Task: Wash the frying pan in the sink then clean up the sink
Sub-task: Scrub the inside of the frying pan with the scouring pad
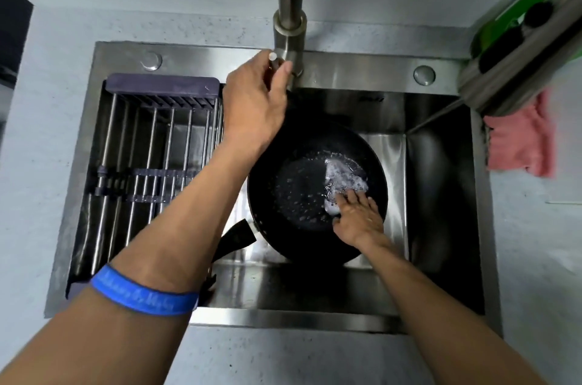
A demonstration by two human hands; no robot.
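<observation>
Our left hand (255, 101) pinches the faucet lever (273, 57) above the frying pan (315, 192); our right hand (359, 216) presses a soapy sponge (341, 183) inside it, handle (236, 238) pointing toward our left forearm.

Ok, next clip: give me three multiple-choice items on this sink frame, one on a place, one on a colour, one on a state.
1. Where is the pan?
A. On the rack
B. In the sink basin
C. On the counter

2. What colour is the cloth at the right?
A. Pink
B. Blue
C. White

3. What is the left hand doing?
A. Hanging idle
B. Gripping the pan handle
C. Pinching the tap lever

Answers:
1 B: the pan lies on the floor of the sink, right of the rack.
2 A: the cloth over the sink's right edge is pink.
3 C: its fingers and thumb close on the lever at the base of the tap, while the right hand presses a soapy sponge in the pan.
</observation>
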